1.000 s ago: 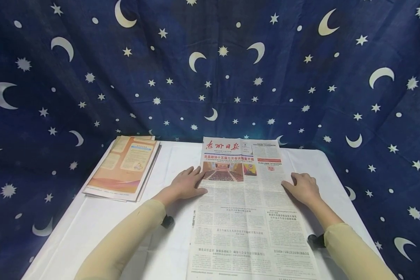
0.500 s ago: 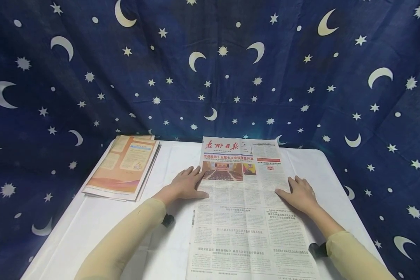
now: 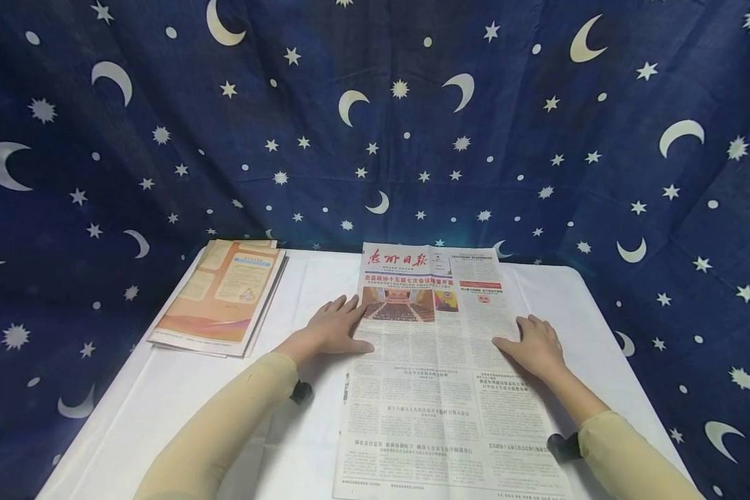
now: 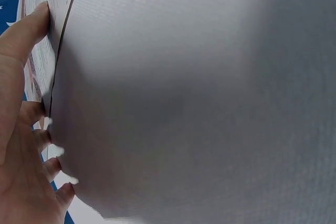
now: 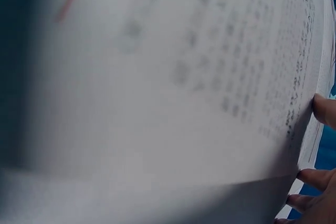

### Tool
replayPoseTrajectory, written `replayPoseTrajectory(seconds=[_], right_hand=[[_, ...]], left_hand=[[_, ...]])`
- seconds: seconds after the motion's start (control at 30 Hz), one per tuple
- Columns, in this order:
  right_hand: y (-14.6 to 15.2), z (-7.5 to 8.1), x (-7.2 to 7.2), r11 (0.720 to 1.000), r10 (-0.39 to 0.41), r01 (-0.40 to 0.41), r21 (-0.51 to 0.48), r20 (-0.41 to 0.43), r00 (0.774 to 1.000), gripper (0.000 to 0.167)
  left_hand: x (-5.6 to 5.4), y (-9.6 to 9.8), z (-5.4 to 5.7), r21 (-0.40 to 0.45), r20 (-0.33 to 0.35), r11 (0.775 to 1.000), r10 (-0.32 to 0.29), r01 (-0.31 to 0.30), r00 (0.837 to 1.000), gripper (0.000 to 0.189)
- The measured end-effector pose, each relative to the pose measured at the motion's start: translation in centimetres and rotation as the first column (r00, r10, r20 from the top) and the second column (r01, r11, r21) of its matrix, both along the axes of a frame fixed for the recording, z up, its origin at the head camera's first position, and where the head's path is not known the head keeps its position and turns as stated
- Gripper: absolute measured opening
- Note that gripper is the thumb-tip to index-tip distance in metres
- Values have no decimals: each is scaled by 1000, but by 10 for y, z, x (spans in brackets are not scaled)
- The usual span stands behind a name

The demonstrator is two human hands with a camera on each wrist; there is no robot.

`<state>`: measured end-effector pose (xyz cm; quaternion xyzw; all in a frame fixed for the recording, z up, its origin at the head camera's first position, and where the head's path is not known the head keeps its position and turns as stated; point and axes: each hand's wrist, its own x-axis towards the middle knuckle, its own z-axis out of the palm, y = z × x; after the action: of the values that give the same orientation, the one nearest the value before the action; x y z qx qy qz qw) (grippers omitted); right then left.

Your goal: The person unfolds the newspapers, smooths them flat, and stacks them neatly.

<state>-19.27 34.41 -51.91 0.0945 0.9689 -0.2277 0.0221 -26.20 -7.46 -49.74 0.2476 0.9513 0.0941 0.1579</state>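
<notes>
A long newspaper (image 3: 421, 389) lies flat on the white-covered table, its red masthead and a colour photo at the far end. On its left edge rests my left hand (image 3: 332, 329), the thumb lying over the paper and the fingers spread towards the photo. My right hand (image 3: 537, 351) is at the right edge, thumb reaching over the print and fingers beside the margin. In the left wrist view, the thumb (image 4: 37, 22) touches the printed sheet while the fingertips meet the white surface. Fingertips of the right hand (image 5: 317, 198) sit right along the paper's edge in the right wrist view.
A stack of folded orange-and-cream papers (image 3: 215, 298) lies at the table's far left. Behind the table (image 3: 300, 292) hangs a dark blue curtain (image 3: 375, 173) with moons and stars. A dark wrist-worn device (image 3: 564, 446) shows at the right cuff.
My right hand has shifted slightly nearer along the newspaper's right edge, with its thumb further in over the print. The left hand stays almost still, and the newspaper has not visibly moved.
</notes>
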Motion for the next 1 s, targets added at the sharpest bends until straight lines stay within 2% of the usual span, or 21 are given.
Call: replayPoseTrajectory(seconds=[0.3, 0.5, 0.6, 0.7, 0.83, 1.0], right_hand=[[-7, 11, -5, 1000, -26, 26, 13, -10, 1000, 88], [-11, 21, -10, 999, -39, 40, -8, 47, 998, 99], [-11, 25, -12, 998, -57, 58, -15, 85, 995, 106], [-12, 27, -12, 998, -66, 68, -17, 113, 991, 110], [-12, 30, -13, 997, -69, 73, -30, 130, 989, 112], [-13, 29, -13, 995, -68, 77, -60, 137, 988, 113]], left_hand=[[-4, 4, 0, -25, 2, 1000, -5, 5, 1000, 106], [-2, 13, 10, -83, -31, 996, -23, 21, 999, 107], [2, 25, 13, -95, -66, 992, -84, 78, 994, 101], [10, 40, 13, -80, -85, 981, -184, 177, 979, 93], [23, 65, 13, -19, -61, 955, -297, 296, 953, 93], [34, 93, 12, 9, -43, 929, -368, 369, 929, 100]])
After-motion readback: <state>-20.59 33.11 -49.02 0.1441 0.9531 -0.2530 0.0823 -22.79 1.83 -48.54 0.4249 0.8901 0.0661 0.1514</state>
